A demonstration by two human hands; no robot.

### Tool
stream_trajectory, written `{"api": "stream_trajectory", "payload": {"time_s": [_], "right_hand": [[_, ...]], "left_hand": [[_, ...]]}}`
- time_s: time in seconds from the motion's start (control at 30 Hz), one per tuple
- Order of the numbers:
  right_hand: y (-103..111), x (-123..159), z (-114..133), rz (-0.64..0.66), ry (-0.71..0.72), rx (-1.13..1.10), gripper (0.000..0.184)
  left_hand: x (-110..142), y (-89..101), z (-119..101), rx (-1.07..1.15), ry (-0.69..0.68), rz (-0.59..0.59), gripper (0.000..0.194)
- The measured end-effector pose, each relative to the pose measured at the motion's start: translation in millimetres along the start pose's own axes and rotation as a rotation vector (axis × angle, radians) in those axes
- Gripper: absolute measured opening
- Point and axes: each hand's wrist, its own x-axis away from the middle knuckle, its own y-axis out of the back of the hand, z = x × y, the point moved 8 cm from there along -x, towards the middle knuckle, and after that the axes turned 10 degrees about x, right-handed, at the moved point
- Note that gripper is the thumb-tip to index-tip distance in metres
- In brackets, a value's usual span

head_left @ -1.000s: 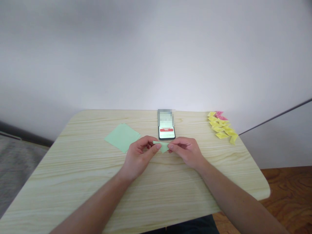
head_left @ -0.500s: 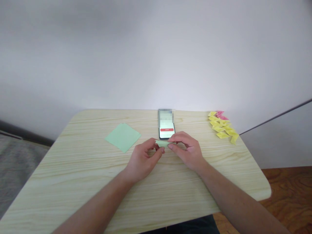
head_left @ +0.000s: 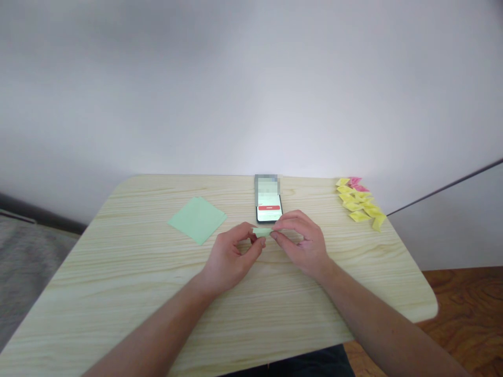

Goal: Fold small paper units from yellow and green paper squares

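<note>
Between the fingers of the left hand (head_left: 231, 259) and right hand (head_left: 305, 243) is a folded green paper (head_left: 262, 231), pinched at both ends. Just beyond them on the desk (head_left: 271, 314) is a phone (head_left: 269, 214); to their left, green sheets (head_left: 197, 221); well to their right, yellow folded pieces (head_left: 357, 215).

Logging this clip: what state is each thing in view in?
Green paper piece: folded narrow, held up
Left hand: pinching its left end
Right hand: pinching its right end
Green sheets: flat, slightly offset
Phone: screen lit, upper part pixelated
Yellow pieces: folded
Pink pieces: folded
</note>
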Motion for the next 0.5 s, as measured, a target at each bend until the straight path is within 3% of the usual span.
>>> {"api": "stream_trajectory", "payload": {"time_s": [0.5], "right_hand": [[0, 0, -3, 0.043, -0.059, -0.018, 0.018]], "left_hand": [[1, 5.2, -14, -0.07, -0.226, -0.074, 0.005]]}}
